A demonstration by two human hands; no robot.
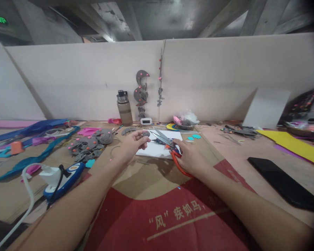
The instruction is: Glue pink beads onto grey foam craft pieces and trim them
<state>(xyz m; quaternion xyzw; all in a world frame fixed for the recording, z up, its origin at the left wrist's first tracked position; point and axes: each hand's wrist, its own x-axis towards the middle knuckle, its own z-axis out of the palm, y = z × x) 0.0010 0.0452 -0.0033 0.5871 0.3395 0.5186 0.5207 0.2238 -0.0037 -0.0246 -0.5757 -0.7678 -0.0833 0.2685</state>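
Between the thumb and fingers of my left hand [134, 144] is a small grey felt piece [146, 134]. My right hand [189, 155] grips red-handled scissors [178, 162] by the handles. Their blades [161, 136] are parted and point left toward the felt piece, close to its edge; whether they touch it I cannot tell. Beneath both hands lies a white sheet or pad [149, 151] with a dark item on it, partly hidden by the scissors. A pile of grey felt pieces with pink and orange dots [85, 148] sits left of my left hand.
A blue-and-white power strip [68, 181] with a white cable lies at left, near blue strips [39, 155]. A black phone [281, 181] is at right. Along the back wall are a bottle [125, 109], a small white digital clock [146, 121] and a bowl [186, 123] of scraps.
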